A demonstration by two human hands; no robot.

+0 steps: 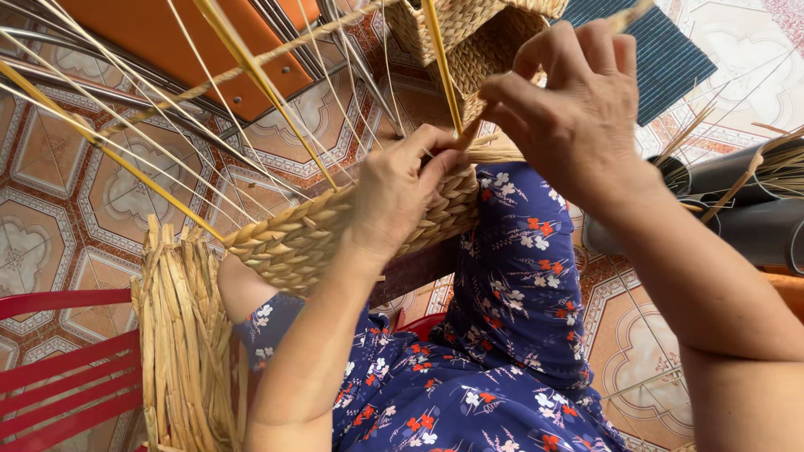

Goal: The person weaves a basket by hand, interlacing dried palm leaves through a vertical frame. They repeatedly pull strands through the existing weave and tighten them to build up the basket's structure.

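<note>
Nearest the camera, a lap covered in dark blue cloth with a red and white flower print (494, 368) is seen, with a bundle of flat dried straw (180, 335) leaning beside it at the left, against a red slatted chair (59, 368). Across the knee a half-woven basket (289, 238) of braided straw-coloured fibre is laid on its side, its rim turned toward the left. The left hand (402, 188) is pressed onto the woven band, its fingers curled together over the braid and its thumb set against a twisted strand (469, 132). Just above and to the right, the same strand is pinched between thumb and forefinger of the right hand (569, 109), whose other fingers are folded in. From the weave, long thin yellow stakes (243, 59) are fanned out up and to the left. Farther off, two finished woven baskets (469, 33) are seen on the patterned floor tiles (75, 176), near an orange panel (193, 42), a dark ribbed mat (662, 50) and black tubes (754, 209) at the right.
</note>
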